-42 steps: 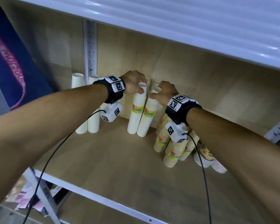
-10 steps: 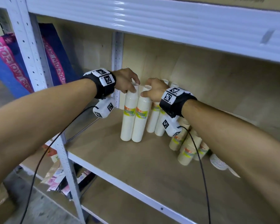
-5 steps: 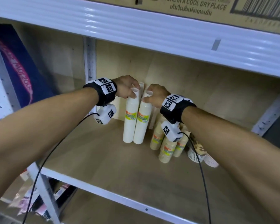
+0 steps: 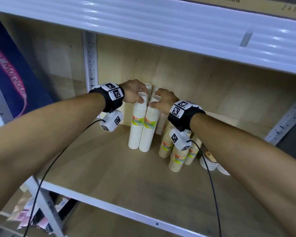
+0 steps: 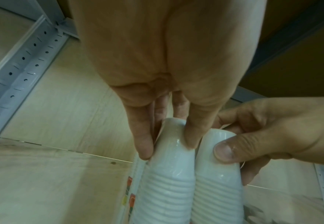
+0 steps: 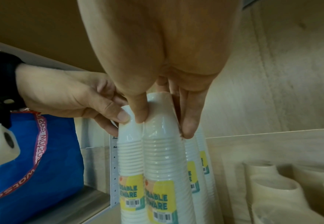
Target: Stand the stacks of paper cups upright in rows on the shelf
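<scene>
Two white cup stacks [image 4: 142,127] stand upright and touching near the back-left corner of the shelf [image 4: 109,177], with bare board open toward its front edge. The left hand [image 4: 133,92] pinches the left stack's top, the right hand [image 4: 162,100] the right one's. Two more white stacks seem to stand behind; tan cup stacks [image 4: 176,156] stand just right.

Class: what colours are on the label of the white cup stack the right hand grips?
Label: yellow with teal lettering; clearest in the right wrist view.
</scene>
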Action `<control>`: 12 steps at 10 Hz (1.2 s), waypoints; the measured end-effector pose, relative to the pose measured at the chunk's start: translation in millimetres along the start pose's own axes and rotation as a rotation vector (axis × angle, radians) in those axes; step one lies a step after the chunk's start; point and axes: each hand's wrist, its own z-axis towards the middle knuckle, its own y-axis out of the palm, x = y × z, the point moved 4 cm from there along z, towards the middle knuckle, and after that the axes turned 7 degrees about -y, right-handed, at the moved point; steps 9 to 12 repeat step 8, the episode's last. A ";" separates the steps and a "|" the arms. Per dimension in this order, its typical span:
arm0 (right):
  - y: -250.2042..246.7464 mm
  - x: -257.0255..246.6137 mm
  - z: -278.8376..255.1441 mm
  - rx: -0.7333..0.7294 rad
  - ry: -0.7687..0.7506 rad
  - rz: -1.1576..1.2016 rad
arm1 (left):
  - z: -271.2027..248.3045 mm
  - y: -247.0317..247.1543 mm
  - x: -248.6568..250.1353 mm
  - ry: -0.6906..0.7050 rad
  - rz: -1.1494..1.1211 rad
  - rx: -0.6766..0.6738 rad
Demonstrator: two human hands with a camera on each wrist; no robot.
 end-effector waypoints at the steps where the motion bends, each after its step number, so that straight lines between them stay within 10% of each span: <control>1: -0.1 -1.0 2.2 0.000 -0.005 -0.004 | 4.6 0.8 -0.6 -0.003 -0.018 -0.005; 12: -31.7 -6.0 -1.8 0.137 -0.010 -0.091 | -7.7 -35.4 16.3 0.036 0.042 -0.018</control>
